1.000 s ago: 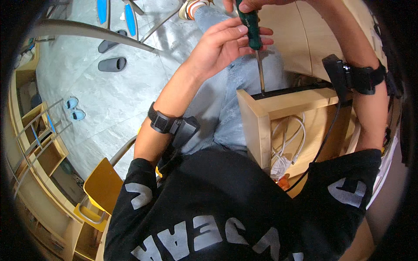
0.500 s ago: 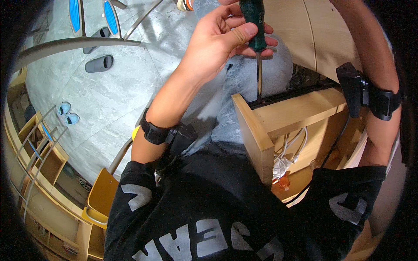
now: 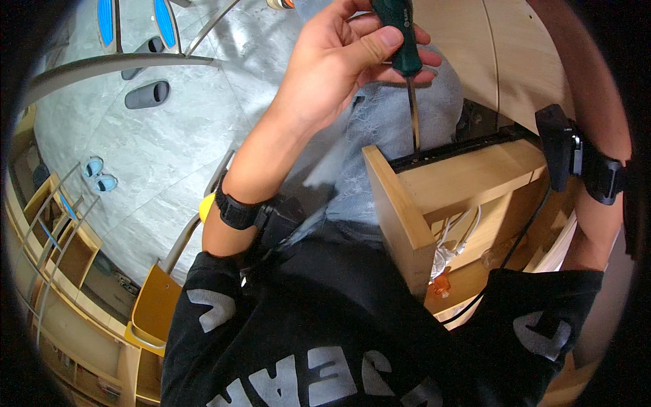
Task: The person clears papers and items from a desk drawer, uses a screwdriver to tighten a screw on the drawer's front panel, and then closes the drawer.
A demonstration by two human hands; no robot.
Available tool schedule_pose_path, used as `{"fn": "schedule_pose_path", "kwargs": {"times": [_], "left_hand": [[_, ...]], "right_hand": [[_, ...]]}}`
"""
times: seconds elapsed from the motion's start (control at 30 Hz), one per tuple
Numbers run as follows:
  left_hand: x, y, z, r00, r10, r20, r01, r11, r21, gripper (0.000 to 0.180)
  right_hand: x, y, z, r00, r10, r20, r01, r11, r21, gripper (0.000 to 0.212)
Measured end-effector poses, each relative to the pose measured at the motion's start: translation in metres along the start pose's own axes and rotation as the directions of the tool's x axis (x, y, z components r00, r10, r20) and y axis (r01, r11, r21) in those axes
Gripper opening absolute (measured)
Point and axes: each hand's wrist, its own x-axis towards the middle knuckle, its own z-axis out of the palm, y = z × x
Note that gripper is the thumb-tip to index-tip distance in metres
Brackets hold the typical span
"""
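My left hand [image 3: 329, 64] is closed on a screwdriver [image 3: 404, 54] with a dark green handle, its thumb along the near side and fingertips showing behind. The metal shaft points down, and its tip meets a black metal slide rail [image 3: 451, 152] near a screw. This rail runs along the outer side of an open wooden drawer [image 3: 481, 173]. My right forearm [image 3: 597, 102] rises along the right side and leaves the top of the view. Its hand is out of sight, so what it touches cannot be seen.
White cables [image 3: 451, 237] and an orange item [image 3: 441, 285] lie inside the drawer. A wooden panel [image 3: 525, 61] stands beyond it. At left are a yellow chair [image 3: 154, 305], a curved metal bar [image 3: 122, 66] and grey slippers [image 3: 147, 95] on the tiled floor.
The view has shifted slightly, so the drawer and screwdriver sit a little lower and farther right. My left hand keeps its hold, and the tip stays at the rail.
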Motion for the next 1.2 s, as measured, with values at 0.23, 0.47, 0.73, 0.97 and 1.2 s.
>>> {"fn": "schedule_pose_path", "kwargs": {"times": [0.23, 0.47, 0.73, 0.97, 1.2], "left_hand": [[0.002, -0.003, -0.009, 0.999, -0.045, 0.004, 0.045, 0.999, -0.004, 0.037], [0.005, -0.005, -0.018, 0.995, -0.054, 0.083, 0.055, 0.998, -0.012, 0.032], [0.007, -0.004, -0.021, 0.994, -0.029, 0.109, 0.032, 0.999, -0.019, 0.034], [0.006, -0.003, -0.022, 0.99, -0.023, 0.141, 0.029, 0.999, -0.043, 0.034], [0.012, -0.008, -0.015, 0.996, -0.078, 0.036, 0.08, 0.996, -0.036, 0.034]], "right_hand": [[0.001, -0.005, 0.002, 0.987, 0.154, -0.039, -0.157, 0.981, -0.111, 0.043], [-0.01, 0.015, 0.011, 0.971, -0.16, -0.179, 0.14, 0.983, -0.121, 0.045], [-0.002, 0.022, 0.003, 0.988, -0.147, -0.044, 0.147, 0.989, -0.003, 0.048], [0.005, 0.021, 0.004, 0.999, 0.012, -0.046, -0.015, 0.997, -0.077, 0.05], [0.007, 0.029, 0.003, 0.996, -0.082, -0.022, 0.078, 0.988, -0.13, 0.051]]}}
